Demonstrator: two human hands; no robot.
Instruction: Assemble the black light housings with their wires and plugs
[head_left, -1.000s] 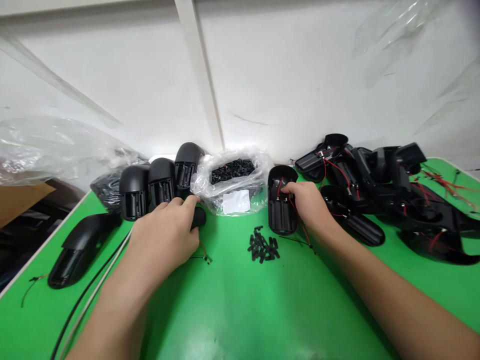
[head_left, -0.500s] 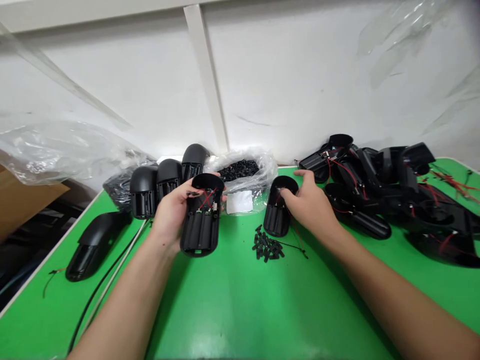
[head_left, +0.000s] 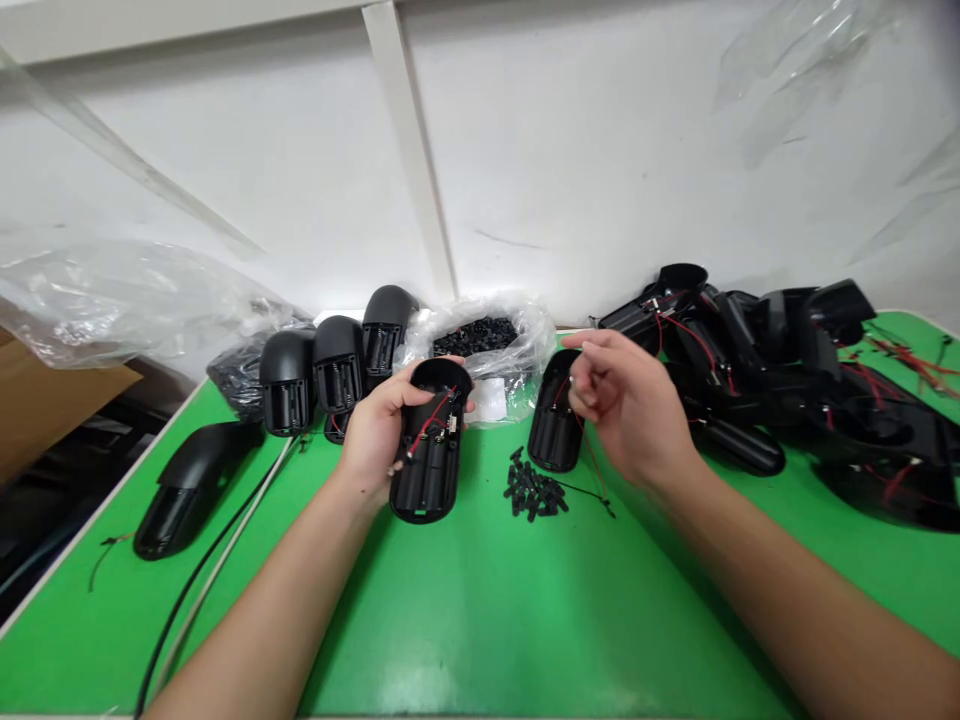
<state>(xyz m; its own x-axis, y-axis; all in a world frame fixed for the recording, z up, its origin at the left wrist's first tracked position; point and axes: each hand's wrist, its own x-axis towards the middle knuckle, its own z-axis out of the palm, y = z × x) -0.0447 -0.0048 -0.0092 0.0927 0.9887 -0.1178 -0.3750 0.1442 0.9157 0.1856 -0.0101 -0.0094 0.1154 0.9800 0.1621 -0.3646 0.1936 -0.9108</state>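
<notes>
My left hand (head_left: pixel 375 435) grips a black oval housing (head_left: pixel 431 445) above the green table, its open side facing me with red and black wires inside. My right hand (head_left: pixel 626 405) hovers to its right with fingers curled in a pinch; what they hold is too small to make out. Just left of that hand, a second black housing (head_left: pixel 553 425) lies on the table with thin wires trailing from it. A small heap of black clips (head_left: pixel 534 490) lies between the two housings.
Three upright black housings (head_left: pixel 337 370) stand at the back left, beside a clear bag of small black parts (head_left: pixel 480 345). A big pile of wired housings (head_left: pixel 780 380) fills the right. A black shell (head_left: pixel 187 490) and cable (head_left: pixel 202 580) lie at left on the green table (head_left: pixel 480 620).
My left hand picked a housing off the table, lifted it and turned it toward me. My right hand let go of the second housing and rose with fingers pinched.
</notes>
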